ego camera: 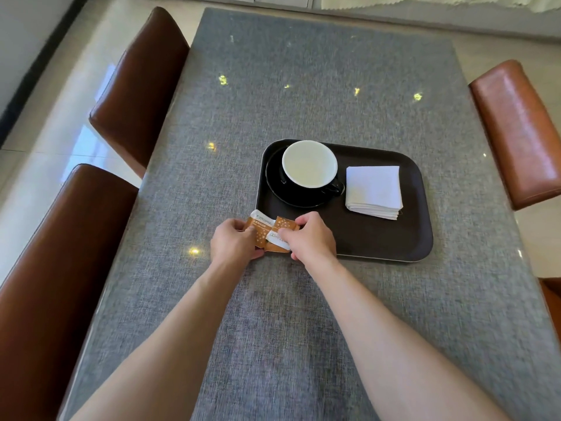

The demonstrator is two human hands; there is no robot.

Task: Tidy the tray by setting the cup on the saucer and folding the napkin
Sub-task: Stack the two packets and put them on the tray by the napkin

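A dark brown tray (379, 238) lies on the grey table. On its left part a black cup with a white inside (309, 164) stands upright on a black saucer (274, 183), handle to the right. A folded white napkin (374, 189) rests on the tray to the cup's right. At the tray's near left corner my left hand (233, 243) and my right hand (312, 238) each pinch an orange and white sachet (267, 230); the two sachets overlap between the hands.
The grey table (303, 101) stretches ahead. Two dark brown leather chairs (136, 86) stand along its left side and a lighter brown chair (519, 132) at its right. Pale shiny floor tiles lie to the left.
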